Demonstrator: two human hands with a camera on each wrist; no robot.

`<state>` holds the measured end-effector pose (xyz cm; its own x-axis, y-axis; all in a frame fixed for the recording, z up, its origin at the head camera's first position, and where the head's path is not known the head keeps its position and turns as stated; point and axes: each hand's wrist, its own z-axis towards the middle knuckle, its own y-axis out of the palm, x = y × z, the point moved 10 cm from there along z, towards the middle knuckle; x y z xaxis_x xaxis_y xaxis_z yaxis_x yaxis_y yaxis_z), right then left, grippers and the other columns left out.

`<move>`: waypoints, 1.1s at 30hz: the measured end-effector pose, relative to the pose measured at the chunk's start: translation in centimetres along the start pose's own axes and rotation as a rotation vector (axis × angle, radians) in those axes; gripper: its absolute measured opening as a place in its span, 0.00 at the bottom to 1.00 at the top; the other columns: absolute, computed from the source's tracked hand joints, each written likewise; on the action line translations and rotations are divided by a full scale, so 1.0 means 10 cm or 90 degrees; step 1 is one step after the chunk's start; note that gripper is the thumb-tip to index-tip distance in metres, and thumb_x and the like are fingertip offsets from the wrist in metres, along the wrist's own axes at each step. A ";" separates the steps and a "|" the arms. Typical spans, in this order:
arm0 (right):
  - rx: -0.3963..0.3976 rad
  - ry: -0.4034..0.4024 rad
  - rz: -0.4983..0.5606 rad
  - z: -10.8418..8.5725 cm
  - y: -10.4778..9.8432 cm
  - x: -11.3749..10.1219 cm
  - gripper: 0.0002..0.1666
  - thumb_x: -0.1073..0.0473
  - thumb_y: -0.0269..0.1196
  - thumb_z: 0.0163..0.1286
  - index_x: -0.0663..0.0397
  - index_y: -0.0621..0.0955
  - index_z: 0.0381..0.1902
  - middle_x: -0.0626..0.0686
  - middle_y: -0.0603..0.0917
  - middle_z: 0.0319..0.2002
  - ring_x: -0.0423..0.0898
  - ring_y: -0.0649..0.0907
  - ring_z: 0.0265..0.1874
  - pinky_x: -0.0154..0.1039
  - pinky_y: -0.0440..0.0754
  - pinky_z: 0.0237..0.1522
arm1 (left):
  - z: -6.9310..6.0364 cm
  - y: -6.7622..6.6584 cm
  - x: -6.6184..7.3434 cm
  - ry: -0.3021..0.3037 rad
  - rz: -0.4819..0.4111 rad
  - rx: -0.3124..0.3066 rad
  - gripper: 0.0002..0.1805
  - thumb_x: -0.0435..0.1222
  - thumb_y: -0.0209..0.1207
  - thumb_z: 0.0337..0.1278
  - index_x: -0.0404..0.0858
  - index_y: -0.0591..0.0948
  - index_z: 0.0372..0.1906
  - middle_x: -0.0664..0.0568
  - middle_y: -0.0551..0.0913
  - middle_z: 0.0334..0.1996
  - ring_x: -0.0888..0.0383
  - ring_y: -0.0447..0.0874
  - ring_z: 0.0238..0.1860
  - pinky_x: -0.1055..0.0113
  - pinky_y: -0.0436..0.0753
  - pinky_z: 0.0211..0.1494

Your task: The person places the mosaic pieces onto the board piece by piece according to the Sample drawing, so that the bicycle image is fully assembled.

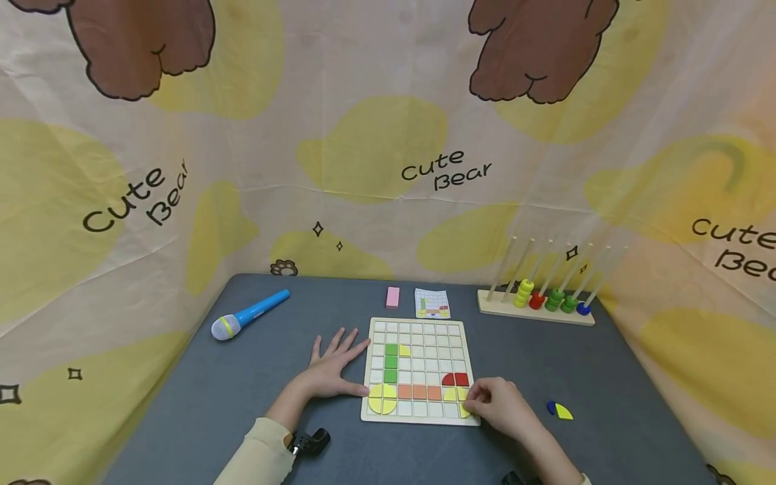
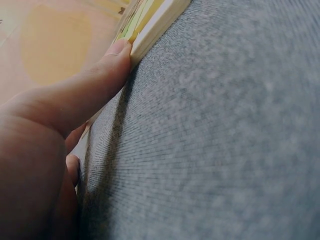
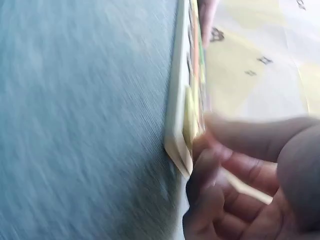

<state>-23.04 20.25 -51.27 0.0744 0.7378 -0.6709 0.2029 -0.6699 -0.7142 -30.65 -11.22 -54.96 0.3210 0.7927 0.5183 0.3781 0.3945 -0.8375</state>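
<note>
A wooden grid board (image 1: 418, 370) lies on the table, partly filled with green, orange, red and yellow pieces. My left hand (image 1: 330, 370) is spread flat beside it, its thumb and forefinger touching the board's left edge. In the left wrist view, the thumb (image 2: 107, 67) presses against the rim. At the lower right corner, my right hand (image 1: 498, 403) pinches a yellow quarter-circle piece (image 1: 465, 410) over the grid. The right wrist view shows the curled fingers (image 3: 205, 175) close to the board's corner, partly hiding that piece. A yellow quarter-circle (image 1: 564, 411) and a blue piece (image 1: 551, 407) lie right of the right hand.
Behind the board lie a pattern card (image 1: 432, 304) and a pink block (image 1: 393, 297). A blue toy microphone (image 1: 250, 314) rests at the back left. At the back right stands a peg rack (image 1: 536, 308) with coloured beads. A printed cloth (image 1: 370, 148) hangs behind the table (image 1: 339, 458).
</note>
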 end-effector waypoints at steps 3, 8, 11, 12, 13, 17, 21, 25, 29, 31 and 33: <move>0.002 -0.005 0.015 0.00 -0.09 0.04 0.07 0.54 0.74 0.61 0.49 0.86 0.30 0.46 0.80 0.22 0.44 0.75 0.25 0.33 0.71 0.25 | -0.01 0.00 -0.01 -0.002 0.000 0.002 0.59 0.73 0.64 0.42 0.61 0.55 0.80 0.53 0.44 0.83 0.43 0.30 0.82 0.31 0.23 0.73; 0.054 0.043 0.005 -0.04 -0.37 0.26 0.07 0.55 0.74 0.61 0.49 0.86 0.32 0.46 0.81 0.24 0.44 0.76 0.25 0.34 0.73 0.26 | -0.01 0.01 -0.01 0.000 0.002 0.002 0.60 0.73 0.65 0.41 0.61 0.54 0.81 0.53 0.44 0.83 0.43 0.30 0.82 0.31 0.23 0.73; 0.072 0.057 -0.005 -0.09 -0.54 0.40 0.07 0.55 0.74 0.61 0.51 0.86 0.33 0.47 0.81 0.24 0.44 0.76 0.26 0.35 0.73 0.26 | -0.01 0.01 0.00 0.003 0.001 0.004 0.60 0.73 0.65 0.41 0.61 0.54 0.81 0.53 0.45 0.83 0.43 0.30 0.82 0.31 0.23 0.73; 0.075 0.058 -0.009 -0.10 -0.59 0.44 0.08 0.55 0.74 0.62 0.51 0.86 0.34 0.47 0.81 0.25 0.44 0.76 0.26 0.35 0.73 0.26 | -0.01 0.01 0.00 0.004 0.000 0.005 0.60 0.73 0.65 0.41 0.61 0.55 0.81 0.53 0.45 0.83 0.43 0.30 0.82 0.31 0.23 0.73; 0.077 0.058 -0.014 -0.12 -0.63 0.48 0.09 0.54 0.74 0.62 0.52 0.86 0.34 0.47 0.81 0.25 0.44 0.76 0.26 0.35 0.73 0.25 | -0.01 0.01 0.00 0.004 0.000 0.006 0.60 0.73 0.65 0.41 0.61 0.55 0.81 0.53 0.45 0.83 0.43 0.30 0.82 0.31 0.23 0.73; 0.079 0.062 -0.024 -0.17 -0.77 0.66 0.13 0.51 0.74 0.62 0.53 0.86 0.36 0.47 0.82 0.27 0.44 0.77 0.26 0.35 0.75 0.26 | -0.01 0.00 0.01 0.003 -0.001 0.006 0.60 0.73 0.65 0.41 0.60 0.55 0.80 0.52 0.45 0.83 0.43 0.30 0.82 0.31 0.23 0.73; 0.083 0.072 -0.028 -0.23 -0.88 0.84 0.15 0.49 0.74 0.62 0.53 0.86 0.38 0.46 0.85 0.30 0.42 0.80 0.28 0.35 0.77 0.28 | -0.01 0.01 0.00 0.002 0.000 0.006 0.60 0.73 0.65 0.41 0.60 0.55 0.80 0.53 0.45 0.83 0.43 0.30 0.82 0.31 0.23 0.73; 0.075 0.090 -0.026 -0.27 -0.97 0.99 0.19 0.47 0.74 0.61 0.55 0.85 0.42 0.47 0.87 0.33 0.42 0.82 0.32 0.37 0.80 0.30 | -0.02 0.00 0.01 0.003 -0.003 0.008 0.60 0.73 0.65 0.41 0.60 0.55 0.80 0.52 0.45 0.83 0.43 0.30 0.82 0.31 0.23 0.73; 0.041 0.110 -0.027 -0.29 -1.01 1.12 0.26 0.45 0.75 0.59 0.58 0.85 0.46 0.47 0.86 0.37 0.43 0.82 0.35 0.40 0.80 0.35 | -0.02 0.01 0.01 0.003 -0.003 0.009 0.60 0.73 0.65 0.41 0.60 0.55 0.80 0.52 0.45 0.83 0.43 0.30 0.82 0.31 0.23 0.72; 0.023 0.116 -0.031 -0.30 -1.02 1.19 0.29 0.44 0.76 0.58 0.59 0.84 0.47 0.48 0.86 0.38 0.43 0.82 0.36 0.41 0.80 0.37 | -0.02 0.01 0.01 0.004 -0.003 0.010 0.59 0.73 0.65 0.41 0.60 0.55 0.80 0.52 0.46 0.83 0.43 0.30 0.82 0.30 0.23 0.72; 0.009 0.118 -0.031 -0.32 -1.02 1.24 0.31 0.44 0.76 0.56 0.60 0.84 0.48 0.48 0.86 0.40 0.43 0.82 0.36 0.42 0.80 0.37 | -0.01 0.01 0.01 0.005 -0.002 0.009 0.59 0.73 0.65 0.41 0.60 0.56 0.80 0.52 0.46 0.83 0.43 0.30 0.82 0.30 0.23 0.72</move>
<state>-21.11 36.49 -51.65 0.2430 0.7716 -0.5879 0.1971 -0.6326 -0.7490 -30.47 -11.17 -54.92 0.3265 0.7875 0.5227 0.3663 0.4043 -0.8380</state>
